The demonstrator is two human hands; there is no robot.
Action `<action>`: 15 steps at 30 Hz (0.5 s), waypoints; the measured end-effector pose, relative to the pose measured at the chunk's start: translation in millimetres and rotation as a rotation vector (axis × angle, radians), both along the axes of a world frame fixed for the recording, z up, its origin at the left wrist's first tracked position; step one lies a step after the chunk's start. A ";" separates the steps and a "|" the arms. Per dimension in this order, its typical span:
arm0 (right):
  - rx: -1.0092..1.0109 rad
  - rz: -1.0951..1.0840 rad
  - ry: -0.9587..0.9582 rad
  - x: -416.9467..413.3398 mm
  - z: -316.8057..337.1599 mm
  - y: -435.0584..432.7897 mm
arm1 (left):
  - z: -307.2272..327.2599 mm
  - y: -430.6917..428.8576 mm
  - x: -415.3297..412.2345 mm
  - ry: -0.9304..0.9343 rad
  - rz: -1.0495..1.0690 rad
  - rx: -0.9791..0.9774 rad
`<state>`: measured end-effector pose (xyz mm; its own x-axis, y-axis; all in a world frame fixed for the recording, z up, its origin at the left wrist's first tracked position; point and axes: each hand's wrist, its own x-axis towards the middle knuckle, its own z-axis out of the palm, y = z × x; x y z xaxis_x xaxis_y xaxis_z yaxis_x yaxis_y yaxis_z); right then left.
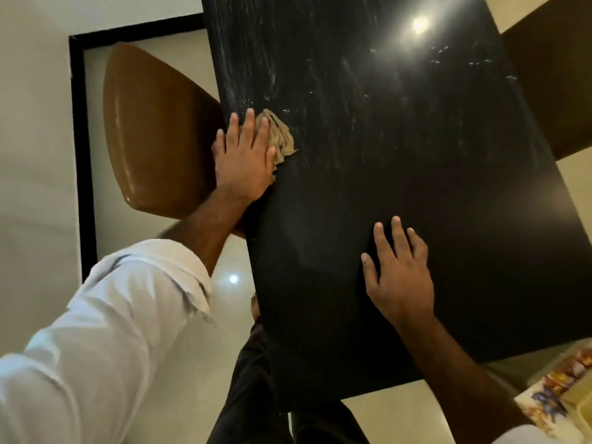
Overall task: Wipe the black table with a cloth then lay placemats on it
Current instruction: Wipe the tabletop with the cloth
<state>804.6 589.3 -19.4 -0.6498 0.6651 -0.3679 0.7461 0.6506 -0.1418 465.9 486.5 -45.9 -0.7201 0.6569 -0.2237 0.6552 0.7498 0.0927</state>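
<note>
White-sleeved left hand (pixel 245 158) covers the cloth (pixel 283 137), seemingly pressing it on table (pixel 416 187).

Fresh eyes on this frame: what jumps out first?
The black table fills the view, its far half streaked with pale smears under a bright light reflection. At its left edge the left hand presses a tan cloth flat, next to a brown chair. The right hand lies flat on the near tabletop.

Open table (pixel 416 187) centre; chair (pixel 153 129) perhaps abuts edge.
</note>
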 end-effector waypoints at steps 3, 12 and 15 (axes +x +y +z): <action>0.001 -0.002 0.018 -1.2 1.9 1.5 | 2.4 -18.2 63.3 0.002 -0.104 -0.032; 0.047 0.011 0.033 -0.6 -0.5 8.8 | -1.3 -123.4 163.3 -0.134 -0.238 -0.082; 0.054 -0.004 0.068 0.9 -3.4 6.2 | -4.2 -78.4 83.9 -0.035 -0.183 -0.026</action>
<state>805.6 595.6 -22.8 -0.6696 0.6853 -0.2864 0.7383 0.6560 -0.1567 549.9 408.1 -50.1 -0.5808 0.7697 -0.2651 0.7774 0.6210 0.0997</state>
